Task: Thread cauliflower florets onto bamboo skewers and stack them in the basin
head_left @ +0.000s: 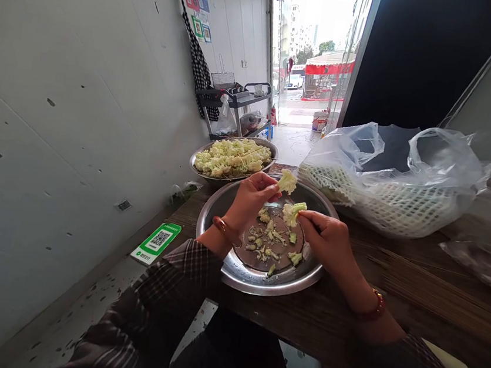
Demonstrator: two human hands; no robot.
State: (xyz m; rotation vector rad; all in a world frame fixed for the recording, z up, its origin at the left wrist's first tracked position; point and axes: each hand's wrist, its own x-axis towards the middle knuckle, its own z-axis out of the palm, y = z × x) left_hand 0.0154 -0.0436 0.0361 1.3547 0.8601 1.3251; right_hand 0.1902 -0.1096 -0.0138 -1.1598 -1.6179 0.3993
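Note:
Over a wide metal basin [256,285], my left hand [253,199] pinches a pale cauliflower floret [288,181] at its fingertips. My right hand [327,240] holds another floret [292,213] by its stem, a little lower and to the right. The two florets are close but apart. Small cauliflower scraps and green stem pieces [294,258] lie on the basin's bottom. Behind it, to the left, a second metal bowl [276,152] is heaped with cauliflower florets [233,156].
Plastic bags with net-wrapped cauliflower [407,205] sit at the right. Thin wooden skewers [445,295] lie on the dark table, with a pale handle [451,362] near my right sleeve. A green QR card [156,243] is at the left. A grey cart [237,103] stands behind.

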